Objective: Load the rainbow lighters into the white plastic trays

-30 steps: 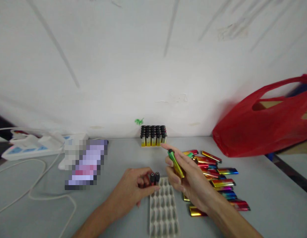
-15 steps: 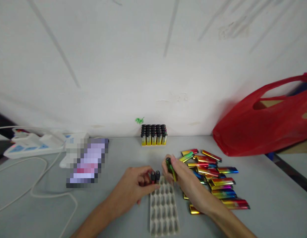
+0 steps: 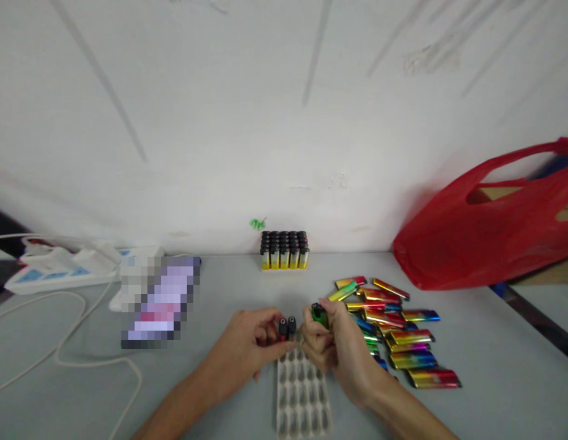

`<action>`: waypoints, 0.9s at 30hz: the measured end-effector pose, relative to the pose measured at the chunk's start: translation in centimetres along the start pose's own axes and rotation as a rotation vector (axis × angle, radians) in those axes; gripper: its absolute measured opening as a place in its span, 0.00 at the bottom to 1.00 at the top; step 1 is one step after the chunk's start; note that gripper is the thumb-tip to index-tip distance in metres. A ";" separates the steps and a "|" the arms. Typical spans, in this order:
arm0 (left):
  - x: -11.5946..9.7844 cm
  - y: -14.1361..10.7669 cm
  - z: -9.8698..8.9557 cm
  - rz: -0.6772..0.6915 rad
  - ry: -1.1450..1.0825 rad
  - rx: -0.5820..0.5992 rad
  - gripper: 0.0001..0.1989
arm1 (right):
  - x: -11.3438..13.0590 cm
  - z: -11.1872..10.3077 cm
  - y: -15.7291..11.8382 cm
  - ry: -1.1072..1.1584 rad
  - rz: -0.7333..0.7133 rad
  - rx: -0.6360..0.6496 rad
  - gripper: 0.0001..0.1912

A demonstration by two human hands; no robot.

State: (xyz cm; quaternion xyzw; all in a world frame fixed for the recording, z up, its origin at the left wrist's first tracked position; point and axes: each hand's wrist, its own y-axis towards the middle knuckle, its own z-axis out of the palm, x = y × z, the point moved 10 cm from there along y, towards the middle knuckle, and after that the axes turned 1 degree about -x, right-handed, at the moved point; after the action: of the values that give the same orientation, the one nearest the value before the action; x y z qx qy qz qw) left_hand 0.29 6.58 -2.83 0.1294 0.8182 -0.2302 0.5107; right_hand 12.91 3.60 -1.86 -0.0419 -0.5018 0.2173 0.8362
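The pale moulded tray (image 3: 302, 400) with rows of oval slots lies in front of me. Two black-topped lighters (image 3: 291, 326) stand side by side at its far left corner. My left hand (image 3: 251, 342) curls around them, fingers behind and thumb in front; their lower ends are mostly hidden. Just to the right, above the tray's far right part, my right hand (image 3: 332, 339) grips a green lighter (image 3: 319, 315) with its black top upward. The fist covers the lower body of this lighter. Loose shiny multicoloured lighters (image 3: 384, 318) lie scattered beside my right hand.
Against the wall stands a filled block of yellow-bottomed, black-topped lighters (image 3: 284, 252). At the left are a phone (image 3: 162, 299), a white power strip (image 3: 68, 269) and loose white cables (image 3: 100, 360). A red plastic bag (image 3: 485, 226) leans at the back right.
My right hand has come slightly lower and closed further round the green lighter, which has turned more upright. My left hand and the two lighters have stayed put.
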 end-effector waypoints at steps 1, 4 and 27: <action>0.0 0.0 0.0 0.000 -0.002 0.001 0.22 | -0.1 -0.1 0.0 0.001 0.006 -0.011 0.29; 0.0 0.0 0.0 -0.002 -0.009 0.004 0.22 | -0.2 -0.5 0.1 -0.006 0.008 -0.034 0.28; -0.6 0.1 0.0 0.060 0.005 -0.002 0.17 | 5.4 1.0 -1.9 -0.994 -0.506 -0.083 0.17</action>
State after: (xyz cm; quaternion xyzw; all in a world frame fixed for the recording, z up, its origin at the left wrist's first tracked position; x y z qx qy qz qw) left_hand 0.58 6.63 -2.31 0.1542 0.8155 -0.2138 0.5152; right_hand 14.83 3.87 3.59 0.1545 -0.8383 -0.0163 0.5227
